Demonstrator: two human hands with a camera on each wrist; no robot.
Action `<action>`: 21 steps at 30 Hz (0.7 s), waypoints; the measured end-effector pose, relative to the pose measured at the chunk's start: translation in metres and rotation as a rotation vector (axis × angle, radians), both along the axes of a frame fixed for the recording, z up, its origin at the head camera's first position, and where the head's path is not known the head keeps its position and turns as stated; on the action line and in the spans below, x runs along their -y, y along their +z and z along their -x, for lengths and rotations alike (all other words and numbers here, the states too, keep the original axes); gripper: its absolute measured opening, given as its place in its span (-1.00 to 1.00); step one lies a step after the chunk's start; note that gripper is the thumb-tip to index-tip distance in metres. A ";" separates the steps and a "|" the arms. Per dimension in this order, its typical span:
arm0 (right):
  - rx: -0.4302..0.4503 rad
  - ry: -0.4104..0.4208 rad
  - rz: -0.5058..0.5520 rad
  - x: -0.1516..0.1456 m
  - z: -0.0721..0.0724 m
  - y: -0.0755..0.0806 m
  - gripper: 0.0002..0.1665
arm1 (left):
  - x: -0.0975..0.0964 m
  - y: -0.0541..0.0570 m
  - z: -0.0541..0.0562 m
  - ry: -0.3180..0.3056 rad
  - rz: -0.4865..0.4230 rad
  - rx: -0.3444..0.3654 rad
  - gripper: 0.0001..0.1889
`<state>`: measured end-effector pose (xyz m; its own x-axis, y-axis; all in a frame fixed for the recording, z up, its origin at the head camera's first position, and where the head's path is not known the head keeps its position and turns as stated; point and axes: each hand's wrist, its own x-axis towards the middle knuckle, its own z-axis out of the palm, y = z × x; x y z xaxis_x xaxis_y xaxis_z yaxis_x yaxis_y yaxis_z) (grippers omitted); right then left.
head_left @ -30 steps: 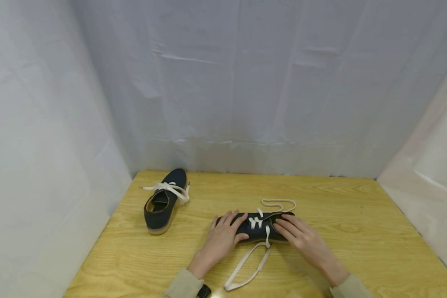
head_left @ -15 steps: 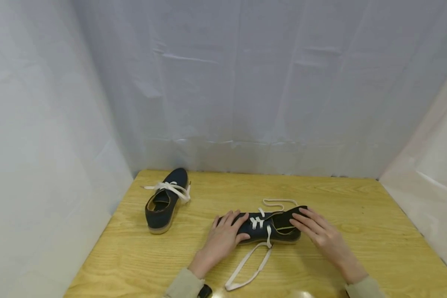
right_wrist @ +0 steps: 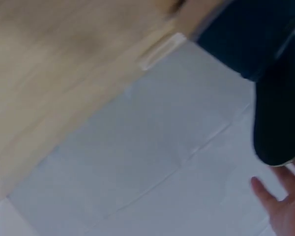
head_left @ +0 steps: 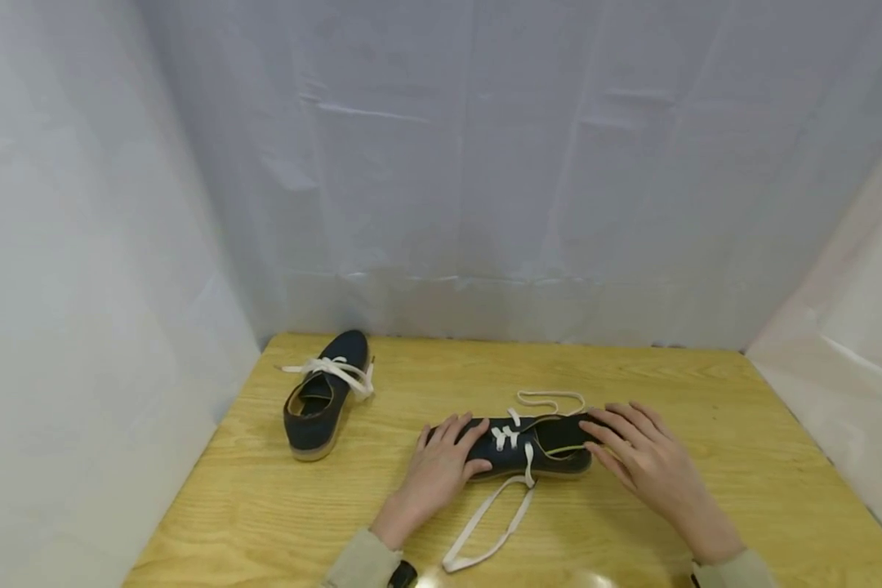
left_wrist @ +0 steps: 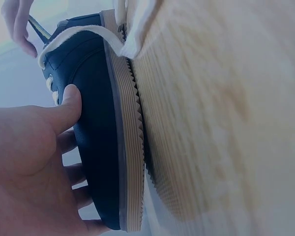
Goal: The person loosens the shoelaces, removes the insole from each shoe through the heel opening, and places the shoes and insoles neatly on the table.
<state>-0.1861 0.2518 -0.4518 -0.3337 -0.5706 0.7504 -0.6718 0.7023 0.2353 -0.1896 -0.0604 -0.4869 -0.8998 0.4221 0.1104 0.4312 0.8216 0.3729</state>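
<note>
A navy lace-up shoe (head_left: 501, 460) lies lengthwise, toe to the left, in the head view. My left hand (head_left: 441, 465) grips its toe part, with the thumb on the near side and the fingers over the far side, as the left wrist view shows. A dark insole (head_left: 559, 431) with a light edge sticks up out of the shoe's opening. My right hand (head_left: 654, 461) has its fingers curled over the insole's heel end. In the right wrist view the thumb (right_wrist: 258, 187) stands slightly apart from the insole. The insole's front part is hidden inside the shoe.
A matching shoe (head_left: 316, 420), its white laces tied in a bow, stands at the table's left. Loose white laces (head_left: 478, 523) trail from the held shoe on both sides. The wooden table (head_left: 720, 425) is bordered by pale sheets (head_left: 448, 180) at the back and sides.
My right hand came out of the shoe's opening and moved right, lifting the insole's heel end. Lately that end has dropped slightly. My left hand has stayed on the toe.
</note>
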 end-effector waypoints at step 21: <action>0.264 -0.467 -0.161 0.045 0.006 0.006 -0.62 | 0.001 0.002 0.000 -0.007 0.006 0.007 -0.37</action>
